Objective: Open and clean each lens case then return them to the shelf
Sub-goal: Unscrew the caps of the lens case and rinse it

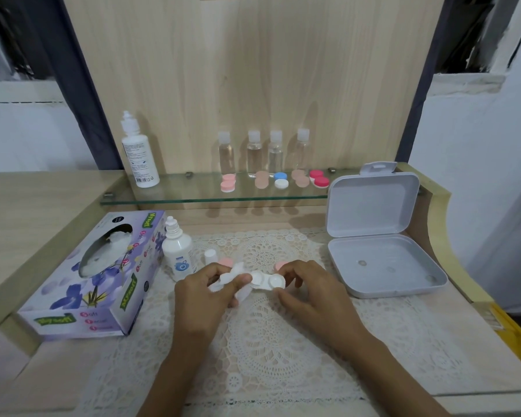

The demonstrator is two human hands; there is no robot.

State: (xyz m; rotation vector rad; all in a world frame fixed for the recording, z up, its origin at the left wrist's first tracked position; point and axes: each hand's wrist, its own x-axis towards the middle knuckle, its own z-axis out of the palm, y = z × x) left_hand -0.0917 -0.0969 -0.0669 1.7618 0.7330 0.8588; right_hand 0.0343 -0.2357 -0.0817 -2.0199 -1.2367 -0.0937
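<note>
Tissue box [94, 275]: lies slantwise along the counter's left edge, with white tissue showing in its oval opening.
Tall white bottle [139, 155]: upright at the left end of the glass shelf [193, 195].
Small white bottle [178, 254]: upright on the counter, just beside the tissue box, at the back left corner of the lace mat [268, 341].
White cap [210, 256]: on the mat, just right of the small white bottle.
Left hand [205, 293]: fingers curled round a white tissue [232, 281], the thumb pressing it against the case's left well.
Lens case [266, 281]: white, both wells uncovered, held over the middle of the counter between the two hands.
Pink lids [225, 261]: two, on the mat just behind the hands, partly hidden by fingers.
Right hand [310, 293]: fingers pinching the case's right end.
Closed cases [281, 180]: five in a row along the shelf's right half (pink, tan, blue and white, tan, red).
Clear bottles [254, 155]: four, upright behind the closed cases.
Grey box [382, 257]: open at the counter's right edge, its lid standing up.
</note>
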